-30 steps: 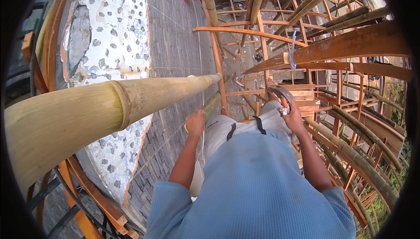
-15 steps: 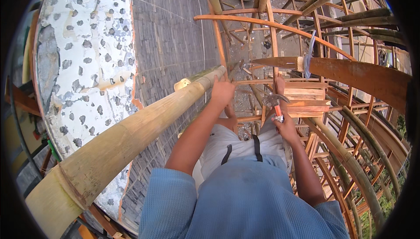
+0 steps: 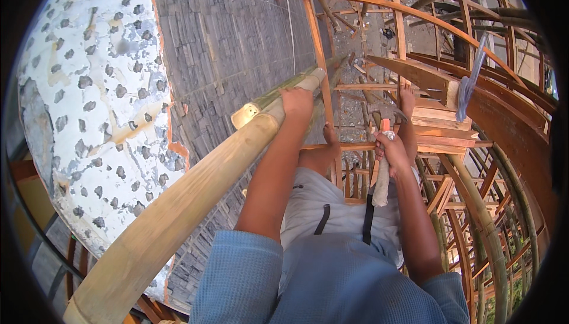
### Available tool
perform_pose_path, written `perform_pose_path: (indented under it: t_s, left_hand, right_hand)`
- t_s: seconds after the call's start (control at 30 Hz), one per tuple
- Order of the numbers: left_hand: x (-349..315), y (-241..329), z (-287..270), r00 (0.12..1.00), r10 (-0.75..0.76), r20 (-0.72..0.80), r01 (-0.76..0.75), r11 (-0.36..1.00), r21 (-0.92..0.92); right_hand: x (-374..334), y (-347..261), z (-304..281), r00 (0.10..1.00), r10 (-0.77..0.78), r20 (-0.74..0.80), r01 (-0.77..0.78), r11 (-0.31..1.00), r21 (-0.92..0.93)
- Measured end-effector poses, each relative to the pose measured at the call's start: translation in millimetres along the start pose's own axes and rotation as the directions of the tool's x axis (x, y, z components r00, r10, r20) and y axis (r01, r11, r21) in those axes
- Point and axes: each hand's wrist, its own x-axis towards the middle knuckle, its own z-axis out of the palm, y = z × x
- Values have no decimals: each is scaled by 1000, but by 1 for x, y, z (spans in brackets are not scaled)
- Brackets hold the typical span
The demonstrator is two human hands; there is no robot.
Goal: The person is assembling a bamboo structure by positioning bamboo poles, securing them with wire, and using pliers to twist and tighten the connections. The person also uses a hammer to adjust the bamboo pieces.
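Observation:
A long, thick bamboo pole (image 3: 195, 190) slants up from the lower left to a far end just left of my feet. My left hand (image 3: 297, 103) is wrapped over this pole a little short of its far end. A second bamboo piece (image 3: 244, 115), with a pale cut end, lies along the pole's left side. In my right hand (image 3: 393, 149) is a claw hammer (image 3: 381, 184), gripped near the top of its handle. Its pale, wrapped-looking grip points back at my body, and its metal head is just beyond my fist.
My bare feet (image 3: 406, 96) are on a wooden frame over a rubble-strewn floor far below. At left stands a grey stone-patterned wall (image 3: 219, 45) beside a chipped white surface (image 3: 112, 69). A wide plank (image 3: 510, 110) with a clear plastic strip (image 3: 471, 81) reaches in from the right, above stacked boards (image 3: 444, 131).
My left hand has closed more fully round the pole, slightly back from its end. My right hand has turned the hammer, so its handle shows. The whole view has shifted.

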Motion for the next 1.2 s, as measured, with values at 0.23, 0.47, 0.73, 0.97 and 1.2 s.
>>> perform_pose_path:
  t_s: [0.23, 0.47, 0.73, 0.97, 1.2]
  left_hand:
    - [23, -10, 6, 989, -145, 21, 146, 987, -71]
    - [24, 24, 8, 929, 313, -198, -341, 931, -131]
    - [13, 74, 27, 878, 478, -8, -458, 836, -300]
    - [2, 107, 65, 881, 440, -174, -464, 733, -497]
    - [67, 109, 89, 829, 459, -320, -542, 800, -256]
  right_hand:
    - [51, 5, 39, 991, -89, 100, 90, 996, -9]
    - [90, 27, 62, 980, -198, 3, 198, 979, 51]
    - [113, 34, 36, 967, -254, 18, 254, 957, -142]
    - [128, 50, 4, 964, -241, -109, 220, 959, -178]
    - [179, 76, -9, 915, -359, -184, 276, 890, -364]
